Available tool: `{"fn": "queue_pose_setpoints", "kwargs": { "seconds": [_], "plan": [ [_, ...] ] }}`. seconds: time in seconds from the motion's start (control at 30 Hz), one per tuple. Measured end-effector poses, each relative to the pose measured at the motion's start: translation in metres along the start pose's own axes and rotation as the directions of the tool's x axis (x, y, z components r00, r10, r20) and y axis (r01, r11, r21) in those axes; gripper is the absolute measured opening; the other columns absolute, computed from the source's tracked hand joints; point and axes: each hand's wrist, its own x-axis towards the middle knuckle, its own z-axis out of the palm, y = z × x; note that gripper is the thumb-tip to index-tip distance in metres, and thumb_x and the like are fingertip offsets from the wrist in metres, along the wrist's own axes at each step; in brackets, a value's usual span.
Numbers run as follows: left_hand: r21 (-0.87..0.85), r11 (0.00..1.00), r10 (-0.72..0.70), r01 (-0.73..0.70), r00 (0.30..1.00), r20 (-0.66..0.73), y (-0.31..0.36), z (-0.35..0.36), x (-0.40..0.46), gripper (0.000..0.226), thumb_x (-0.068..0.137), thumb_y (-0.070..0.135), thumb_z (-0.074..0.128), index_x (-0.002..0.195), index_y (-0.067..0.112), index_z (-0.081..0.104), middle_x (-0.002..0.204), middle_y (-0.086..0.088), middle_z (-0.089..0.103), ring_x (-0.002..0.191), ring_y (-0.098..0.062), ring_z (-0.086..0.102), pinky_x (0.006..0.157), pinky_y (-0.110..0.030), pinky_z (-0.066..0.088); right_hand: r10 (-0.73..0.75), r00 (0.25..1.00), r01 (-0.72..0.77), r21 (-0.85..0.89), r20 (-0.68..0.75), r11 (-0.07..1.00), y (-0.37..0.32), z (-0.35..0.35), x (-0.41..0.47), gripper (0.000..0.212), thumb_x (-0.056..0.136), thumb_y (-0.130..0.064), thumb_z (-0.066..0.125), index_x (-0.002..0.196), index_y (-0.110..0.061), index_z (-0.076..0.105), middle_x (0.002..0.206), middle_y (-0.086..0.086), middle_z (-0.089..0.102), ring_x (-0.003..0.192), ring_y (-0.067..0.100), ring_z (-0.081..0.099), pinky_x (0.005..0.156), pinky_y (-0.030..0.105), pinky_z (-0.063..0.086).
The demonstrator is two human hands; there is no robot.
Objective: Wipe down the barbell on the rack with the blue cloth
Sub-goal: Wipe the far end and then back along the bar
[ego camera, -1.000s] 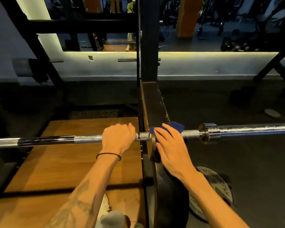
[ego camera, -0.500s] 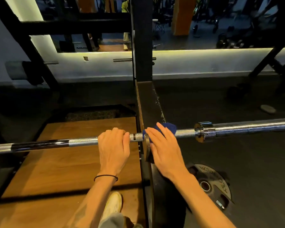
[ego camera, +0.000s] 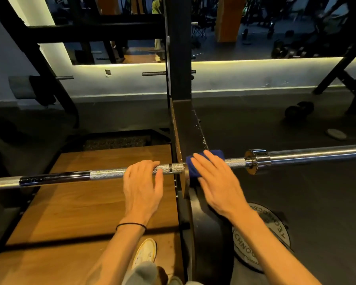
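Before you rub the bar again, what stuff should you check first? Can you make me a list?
1. Blue cloth lies on the barbell: ok.
2. Right hand presses the cloth with straight fingers: ok.
3. Left hand steadies the bar: ok, though its fingers are loose.
4. Bar sits in the rack upright: ok.
5. Room to slide toward the collar: ok.
6. Bar already clean here: cannot tell.

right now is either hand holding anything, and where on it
The right hand presses the blue cloth onto the barbell with straight fingers. The left hand rests on the knurled shaft, fingers loose.
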Motion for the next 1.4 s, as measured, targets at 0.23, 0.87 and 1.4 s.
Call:
{"fn": "queue_pose_setpoints", "kwargs": {
  "seconds": [0.23, 0.87, 1.4],
  "plan": [
    [0.43, 0.898, -0.051, -0.094, 0.949, 0.312, 0.017, -0.005, 0.066, 0.042, 0.1, 0.043, 0.037, 0.068, 0.021, 0.052, 0.06, 0.005, 0.053, 0.055, -0.013, 0.053, 0.059, -0.032, 0.05, 0.512, 0.839, -0.488, 0.163, -0.181, 0.857, 0.0, -0.005, -0.015, 0.052, 0.1, -0.033, 0.032, 0.144, -0.012, 0.051, 0.153, 0.001, 0.047, 0.152, 0.014, 0.02, 0.126, 0.038, 0.009],
    [0.284, 0.954, 0.096, -0.096, 0.995, 0.013, 0.013, 0.017, 0.026, 0.046, 0.105, 0.039, 0.028, 0.07, 0.021, 0.052, 0.062, 0.005, 0.043, 0.058, -0.016, 0.04, 0.064, -0.034, 0.032, 0.009, 0.999, -0.011, -0.07, -0.031, 0.998, -0.033, 0.009, -0.015, 0.053, 0.098, -0.026, 0.042, 0.148, -0.008, 0.046, 0.159, 0.005, 0.037, 0.154, 0.025, 0.017, 0.124, 0.042, 0.021],
    [0.124, 0.987, 0.093, -0.1, 0.994, 0.063, 0.008, 0.019, -0.027, 0.062, 0.091, 0.011, 0.06, 0.149, 0.008, 0.038, 0.151, -0.011, 0.039, 0.147, -0.024, 0.027, 0.123, -0.045, 0.018, -0.073, 0.997, 0.065, -0.23, -0.026, 0.971, 0.002, -0.003, -0.02, 0.053, 0.096, -0.025, 0.042, 0.146, -0.007, 0.048, 0.156, 0.01, 0.042, 0.149, 0.033, 0.029, 0.123, 0.044, 0.019]
  ]
}}
